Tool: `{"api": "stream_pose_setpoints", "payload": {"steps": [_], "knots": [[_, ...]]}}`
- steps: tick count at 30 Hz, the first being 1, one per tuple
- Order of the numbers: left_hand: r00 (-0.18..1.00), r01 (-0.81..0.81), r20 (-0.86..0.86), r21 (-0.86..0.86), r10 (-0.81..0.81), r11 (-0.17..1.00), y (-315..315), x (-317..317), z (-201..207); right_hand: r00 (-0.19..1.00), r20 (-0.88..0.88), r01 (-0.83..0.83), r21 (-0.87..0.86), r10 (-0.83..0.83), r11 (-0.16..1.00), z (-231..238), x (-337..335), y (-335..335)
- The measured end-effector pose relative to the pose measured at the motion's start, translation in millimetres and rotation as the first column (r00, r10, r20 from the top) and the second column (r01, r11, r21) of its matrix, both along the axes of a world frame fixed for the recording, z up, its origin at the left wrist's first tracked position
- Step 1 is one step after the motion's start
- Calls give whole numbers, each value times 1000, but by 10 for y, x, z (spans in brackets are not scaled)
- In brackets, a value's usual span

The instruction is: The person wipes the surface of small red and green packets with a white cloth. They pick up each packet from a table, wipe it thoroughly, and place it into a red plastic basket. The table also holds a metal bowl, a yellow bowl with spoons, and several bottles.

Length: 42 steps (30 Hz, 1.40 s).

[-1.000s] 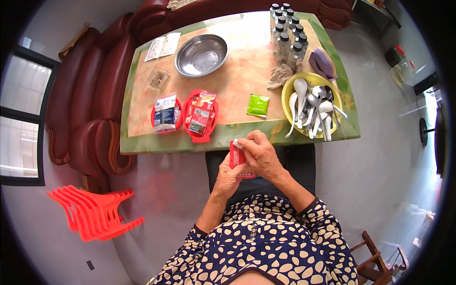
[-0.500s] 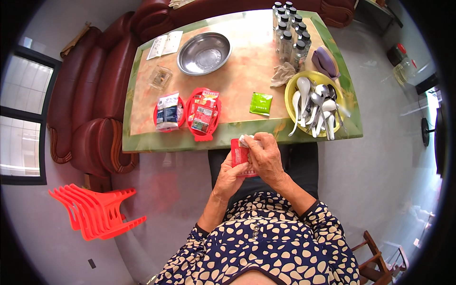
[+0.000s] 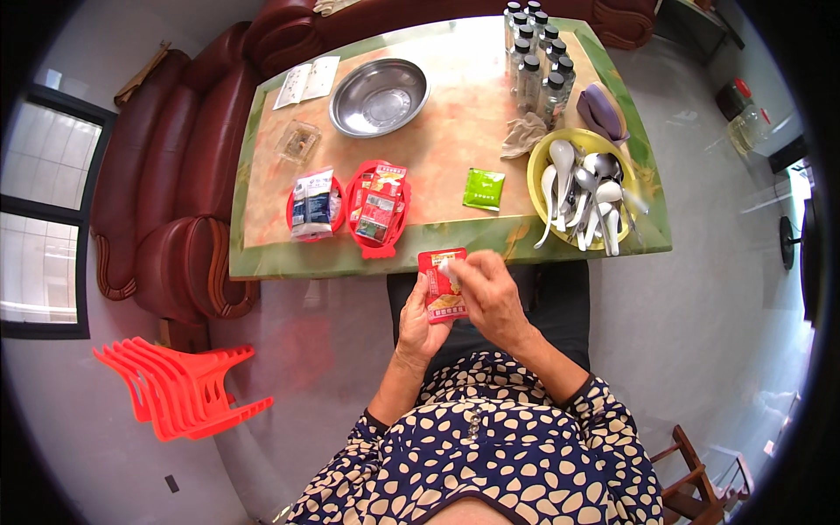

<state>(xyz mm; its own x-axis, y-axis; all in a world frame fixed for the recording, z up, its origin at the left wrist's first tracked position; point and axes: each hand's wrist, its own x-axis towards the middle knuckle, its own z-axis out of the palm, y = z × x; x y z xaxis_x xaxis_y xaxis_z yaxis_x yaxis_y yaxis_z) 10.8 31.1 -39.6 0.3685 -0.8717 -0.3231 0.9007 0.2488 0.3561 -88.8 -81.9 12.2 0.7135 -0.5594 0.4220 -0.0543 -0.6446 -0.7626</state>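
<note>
My left hand [image 3: 422, 319] holds a flat red packet [image 3: 444, 302] by its left edge and lower part, just off the table's near edge. A crumpled white tissue or cloth [image 3: 449, 269] is pinched in my right hand [image 3: 492, 293], pressed on the packet's face. The right fingers are slightly blurred. On the table in front lie a green packet [image 3: 483, 189], a red basket of red packets [image 3: 378, 210] and a second red basket [image 3: 336, 226] with a blue-and-white packet [image 3: 312, 206] on it.
A steel basin [image 3: 380, 98], clear box [image 3: 298, 142] and open booklet [image 3: 306, 83] stand farther back. At right are a yellow basin [image 3: 535, 188] of spoons, a beige cloth [image 3: 523, 136], a purple case [image 3: 602, 114] and several black-capped bottles [image 3: 528, 83]. Stacked red stools [image 3: 184, 385] stand left.
My right hand has shifted a little right and down the packet's face with the white tissue or cloth, baring more of the packet. The packet has tilted and moved slightly left.
</note>
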Motion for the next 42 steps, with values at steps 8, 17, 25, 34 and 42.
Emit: {"api": "stream_pose_setpoints", "payload": {"steps": [8,17,25,34,42], "knots": [[1000,-20,8,17,20,1000,-38,2,135,996,-73,-71,-240,55,968,-245,144,206],[950,-256,226,177,214,950,87,427,-199,879,-172,-417,172,444,892,-478,-229,299],[583,-641,804,367,117,674,-207,1657,-659,910,-193,-288,343,368,894,-642,-315,245],[414,-689,906,379,-94,618,-655,2481,-1033,920,-245,-217,334,307,917,-698,-341,160],[40,-799,855,338,-518,497,-684,2592,-1166,921,-277,-178,326,274,928,-832,-341,144]]}}
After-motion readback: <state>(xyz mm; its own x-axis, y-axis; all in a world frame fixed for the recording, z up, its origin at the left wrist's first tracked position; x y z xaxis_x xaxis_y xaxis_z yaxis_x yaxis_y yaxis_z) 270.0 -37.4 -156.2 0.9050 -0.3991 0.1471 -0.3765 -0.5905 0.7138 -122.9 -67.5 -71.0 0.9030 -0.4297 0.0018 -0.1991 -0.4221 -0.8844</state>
